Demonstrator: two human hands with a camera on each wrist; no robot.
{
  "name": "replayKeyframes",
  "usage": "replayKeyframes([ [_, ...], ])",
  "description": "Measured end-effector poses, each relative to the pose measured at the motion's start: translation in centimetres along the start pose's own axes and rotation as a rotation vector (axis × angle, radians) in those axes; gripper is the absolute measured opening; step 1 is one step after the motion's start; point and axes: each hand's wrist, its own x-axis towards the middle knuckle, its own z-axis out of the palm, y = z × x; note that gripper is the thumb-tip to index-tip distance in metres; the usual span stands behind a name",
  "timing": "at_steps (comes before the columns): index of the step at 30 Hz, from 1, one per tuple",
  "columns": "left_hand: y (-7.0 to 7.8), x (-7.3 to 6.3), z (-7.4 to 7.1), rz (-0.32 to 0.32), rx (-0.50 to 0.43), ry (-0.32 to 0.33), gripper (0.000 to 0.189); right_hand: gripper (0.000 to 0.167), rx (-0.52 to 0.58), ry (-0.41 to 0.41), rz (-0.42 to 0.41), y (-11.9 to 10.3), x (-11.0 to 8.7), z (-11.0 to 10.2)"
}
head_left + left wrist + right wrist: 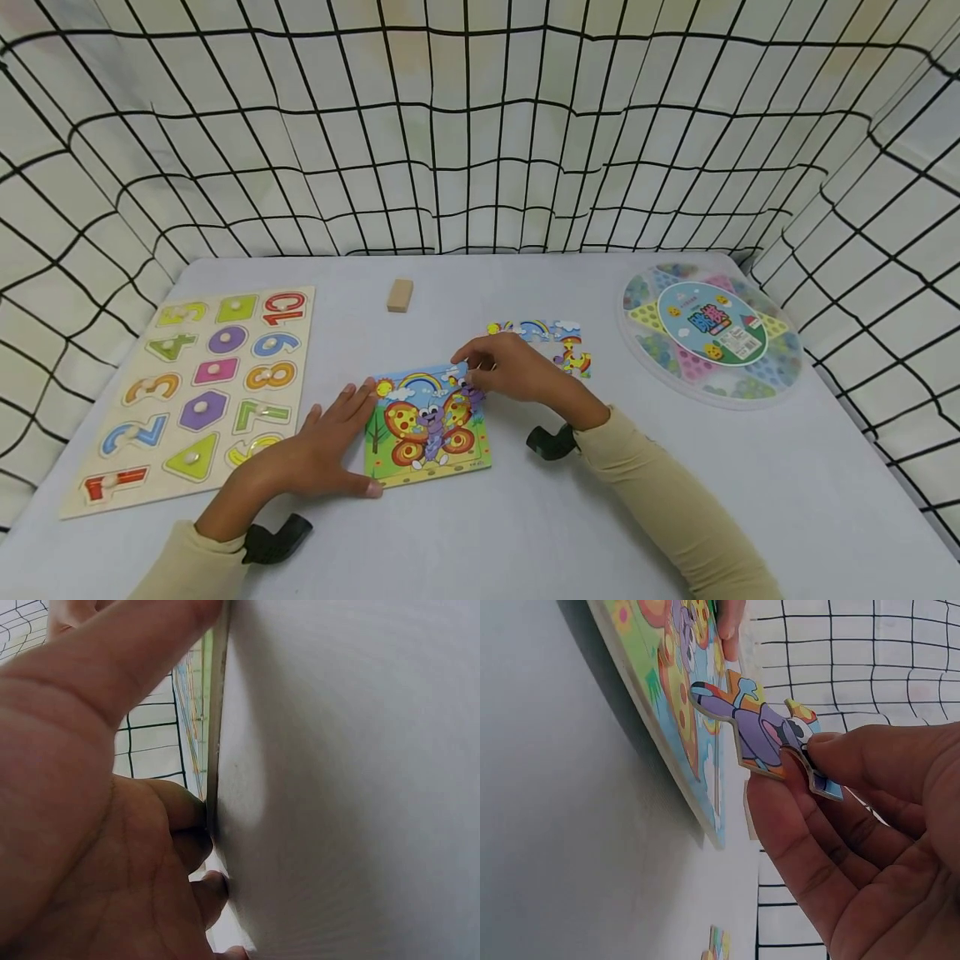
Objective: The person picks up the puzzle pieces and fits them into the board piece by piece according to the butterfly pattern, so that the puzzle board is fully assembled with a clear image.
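A butterfly picture puzzle board point(431, 421) lies flat in front of me, its colourful butterfly face up. My left hand point(318, 450) rests along the board's left side with fingers spread, thumb at the near corner and fingertips at the far one; in the left wrist view the fingertips touch the board's thin edge point(215, 735). Between thumb and fingers, my right hand point(517, 371) pinches a purple puzzle piece point(761, 731) over the board's far right corner. The piece is tilted above the picture and shows part of a cartoon figure.
Loose puzzle pieces point(573, 342) lie beyond my right hand. To the left is a wooden number-and-shape peg board point(251, 321). A small wooden block point(400, 295) sits near the back, and a round, clear-lidded game box point(712, 333) at the right. Black netting point(465, 108) surrounds the table.
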Motion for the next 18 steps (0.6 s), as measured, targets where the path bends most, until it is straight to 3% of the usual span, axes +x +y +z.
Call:
replayKeyframes([
  [8,0.0,0.0,0.0,-0.005,0.001,-0.004,0.122,0.026,0.001,-0.021,0.039,-0.9,0.5,0.8],
  [18,0.1,-0.1,-0.1,-0.009,-0.007,-0.007,0.12,0.025,0.06,-0.062,0.03,-1.1,1.2,1.8],
])
